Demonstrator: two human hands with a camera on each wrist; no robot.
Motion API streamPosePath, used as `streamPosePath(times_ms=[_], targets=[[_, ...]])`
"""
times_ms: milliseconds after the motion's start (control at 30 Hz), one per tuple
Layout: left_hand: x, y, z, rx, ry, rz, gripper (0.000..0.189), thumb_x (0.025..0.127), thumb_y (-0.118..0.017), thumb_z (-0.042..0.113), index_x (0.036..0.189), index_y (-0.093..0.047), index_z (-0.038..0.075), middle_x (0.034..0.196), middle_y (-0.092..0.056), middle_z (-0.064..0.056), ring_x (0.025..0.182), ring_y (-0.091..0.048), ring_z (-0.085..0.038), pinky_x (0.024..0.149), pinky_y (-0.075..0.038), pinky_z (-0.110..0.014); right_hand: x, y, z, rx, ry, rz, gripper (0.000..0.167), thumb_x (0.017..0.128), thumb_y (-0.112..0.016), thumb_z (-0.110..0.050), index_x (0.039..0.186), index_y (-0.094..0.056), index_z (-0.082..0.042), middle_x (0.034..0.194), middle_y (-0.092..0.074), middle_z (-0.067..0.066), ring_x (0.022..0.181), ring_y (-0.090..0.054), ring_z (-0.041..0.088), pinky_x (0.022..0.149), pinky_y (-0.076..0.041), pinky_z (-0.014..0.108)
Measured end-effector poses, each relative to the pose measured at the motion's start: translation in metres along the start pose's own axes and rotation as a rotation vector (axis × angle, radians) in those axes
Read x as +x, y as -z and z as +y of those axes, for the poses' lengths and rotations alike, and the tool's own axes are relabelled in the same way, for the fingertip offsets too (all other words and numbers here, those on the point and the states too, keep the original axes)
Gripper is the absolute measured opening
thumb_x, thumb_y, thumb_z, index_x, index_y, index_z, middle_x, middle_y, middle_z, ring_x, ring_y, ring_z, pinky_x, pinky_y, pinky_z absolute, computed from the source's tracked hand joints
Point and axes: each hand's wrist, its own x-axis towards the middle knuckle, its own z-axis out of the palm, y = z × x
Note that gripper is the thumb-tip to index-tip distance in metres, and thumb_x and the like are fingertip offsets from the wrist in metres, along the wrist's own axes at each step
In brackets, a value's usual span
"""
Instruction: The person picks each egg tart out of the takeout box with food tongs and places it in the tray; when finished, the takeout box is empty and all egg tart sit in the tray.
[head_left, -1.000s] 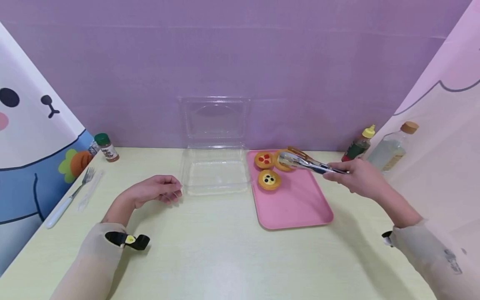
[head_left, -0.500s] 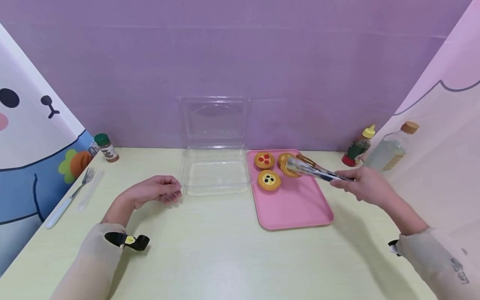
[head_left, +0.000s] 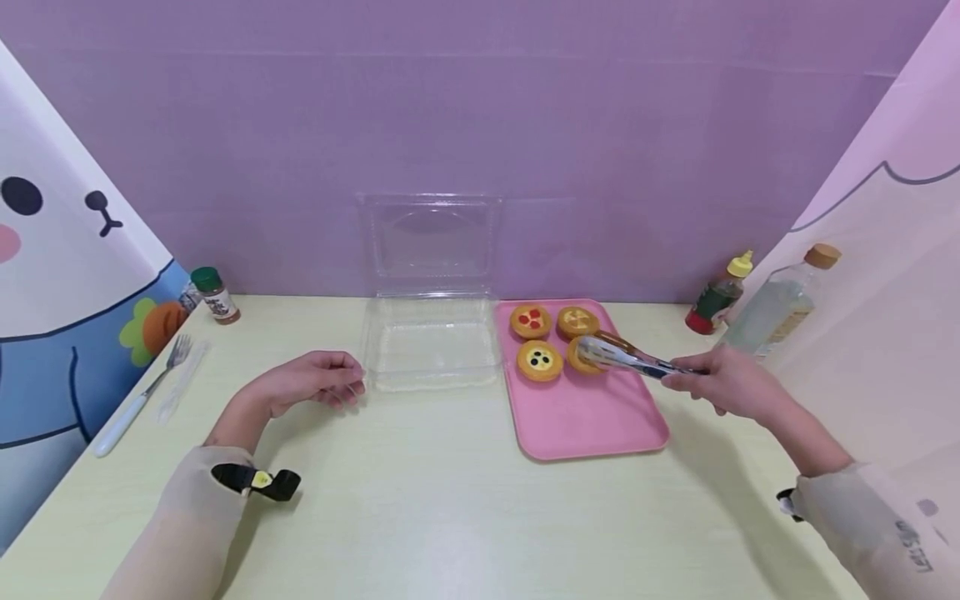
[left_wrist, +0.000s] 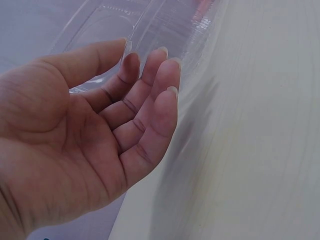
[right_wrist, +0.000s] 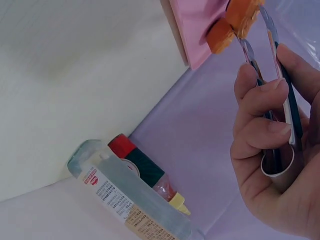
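My right hand [head_left: 731,379] holds metal food tongs [head_left: 626,358], whose tips grip a small round tart [head_left: 583,357]. This tart is low over or on the pink tray [head_left: 592,425]; I cannot tell which. In the right wrist view the tart [right_wrist: 242,17] sits between the tong tips. Three more tarts lie on the tray: red-topped [head_left: 530,321], black-dotted [head_left: 539,360] and plain-topped [head_left: 577,321]. My left hand [head_left: 311,382] pinches the near-left corner of the clear hinged plastic container [head_left: 431,386] between thumb and forefinger, its lid [head_left: 433,242] standing up.
A green-capped spice jar [head_left: 215,296], a fork [head_left: 142,398] and a clear plastic utensil [head_left: 180,385] lie at the left. On the right stand a yellow-topped sauce bottle [head_left: 718,293] and a clear bottle [head_left: 780,304], behind my right hand. A purple backdrop closes the far side.
My right hand has drawn the tart in the tongs toward me and rightward, away from the back of the tray, uncovering the plain-topped tart. The left hand has stayed put.
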Motion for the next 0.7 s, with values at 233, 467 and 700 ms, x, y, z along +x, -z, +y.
streamPosePath(times_ms=[233,467,700], targets=[[0.0005,-0.0003,0.0001,-0.004,0.007,-0.001,0.035,0.104,-0.055,0.026,0.118,-0.054,-0.006,0.107,-0.065,-0.012,0.096,-0.065,-0.022,0.084,-0.057,-0.034,0.0024,-0.0013,0.0013,0.003,0.002,-0.017,0.052,0.092,-0.072,-0.035,0.129,-0.065,0.002,0.08,-0.063,0.006,0.047,-0.045,0.013,0.045,-0.04,0.028],[0.0011,0.0003,-0.001,-0.005,0.006,-0.003,0.035,0.104,-0.056,0.027,0.118,-0.054,-0.005,0.107,-0.065,-0.011,0.096,-0.065,-0.022,0.084,-0.057,-0.034,0.003,-0.0022,0.0003,0.003,-0.007,-0.036,0.052,0.093,-0.071,-0.035,0.129,-0.064,0.002,0.079,-0.063,0.007,0.047,-0.045,0.013,0.045,-0.039,0.028],[0.0014,-0.0003,-0.0007,-0.005,0.002,-0.006,0.034,0.104,-0.055,0.026,0.118,-0.054,-0.006,0.107,-0.065,-0.011,0.096,-0.065,-0.022,0.084,-0.057,-0.034,0.0071,-0.004,0.0022,-0.001,-0.03,-0.045,0.051,0.093,-0.071,-0.036,0.129,-0.066,-0.001,0.08,-0.063,0.005,0.049,-0.046,0.014,0.046,-0.039,0.028]])
